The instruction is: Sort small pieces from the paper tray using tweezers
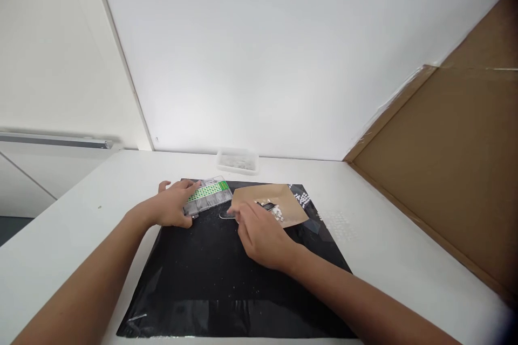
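My left hand (175,206) is closed round the left end of a clear flat case (210,202) that has a green and white label. My right hand (259,232) is pinched at the fingertips beside a small rounded strip (227,215); what the fingers hold is too small to make out. Under and behind my right hand lies a brown paper sheet (297,210), with small white pieces (277,212) and a dark object (266,205) on it. The case and the paper rest on a glossy black mat (210,269).
A clear plastic tray (238,162) stands behind the mat, near the white wall. More small white pieces (301,198) lie at the mat's back right corner, and others on the white table (340,225). Brown cardboard (453,172) stands along the right side.
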Motion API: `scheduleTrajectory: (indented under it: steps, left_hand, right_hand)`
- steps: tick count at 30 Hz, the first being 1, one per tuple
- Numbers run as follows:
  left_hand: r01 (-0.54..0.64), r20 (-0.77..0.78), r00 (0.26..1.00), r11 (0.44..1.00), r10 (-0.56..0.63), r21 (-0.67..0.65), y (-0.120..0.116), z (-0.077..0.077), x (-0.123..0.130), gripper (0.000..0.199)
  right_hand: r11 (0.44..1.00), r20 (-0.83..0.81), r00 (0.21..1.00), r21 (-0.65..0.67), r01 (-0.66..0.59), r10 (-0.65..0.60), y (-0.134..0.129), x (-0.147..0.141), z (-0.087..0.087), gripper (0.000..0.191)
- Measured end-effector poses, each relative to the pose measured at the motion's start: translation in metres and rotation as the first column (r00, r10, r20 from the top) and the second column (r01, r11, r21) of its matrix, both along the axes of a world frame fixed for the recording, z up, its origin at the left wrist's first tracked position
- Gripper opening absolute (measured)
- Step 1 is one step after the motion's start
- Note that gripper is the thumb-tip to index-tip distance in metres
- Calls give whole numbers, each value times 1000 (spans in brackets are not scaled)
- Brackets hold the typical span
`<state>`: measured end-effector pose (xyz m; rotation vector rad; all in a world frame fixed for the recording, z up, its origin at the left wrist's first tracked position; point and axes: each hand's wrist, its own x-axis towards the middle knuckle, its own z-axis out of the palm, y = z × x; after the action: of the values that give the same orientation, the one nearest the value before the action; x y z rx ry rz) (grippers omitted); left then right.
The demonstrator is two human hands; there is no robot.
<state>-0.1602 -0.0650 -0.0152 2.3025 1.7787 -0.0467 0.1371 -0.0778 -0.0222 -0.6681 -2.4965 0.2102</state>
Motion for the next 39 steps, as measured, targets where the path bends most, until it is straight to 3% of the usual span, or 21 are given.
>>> scheduleTrajectory:
  steps: [2, 6, 9, 13, 21, 26, 33, 39]
  left_hand:
    - [4, 10, 1000, 1000, -4, -5, 0, -1, 4, 109]
    - [29, 115, 993, 999, -24, -38, -1, 4, -1, 108]
    - [43, 198, 980, 998, -32, -52, 0, 5, -6, 107]
    - [42, 169, 985, 998, -36, -36, 1, 1, -8, 112]
    - [29, 156, 988, 998, -21, -52, -3, 1, -4, 112]
    - [14, 142, 990, 999, -7, -53, -4, -1, -1, 107]
    - [45, 133, 990, 998, -52, 51, 0, -10, 0, 98]
    - [71, 42, 996, 990, -76, 120, 1, -13, 5, 99]
  right_hand:
    - [999, 23, 1000, -31, 6, -5, 6, -8, 11, 26]
    - [979, 277, 939, -79, -187, 202, 6, -24, 25, 25]
    - [973, 362, 903, -86, -216, 233, 0, -35, 22, 31]
    - [974, 420, 884, -2, -225, 204, -3, -45, 15, 35]
    - [959, 410, 894, 130, -252, 179, 29, -52, 34, 23]
    - [957, 351, 904, 62, -282, 243, 36, -46, 42, 19]
    - [925, 291, 880, -54, -375, 374, 44, -42, 39, 19]
    - [985, 248, 954, -55, -162, 170, 71, -43, 32, 19]
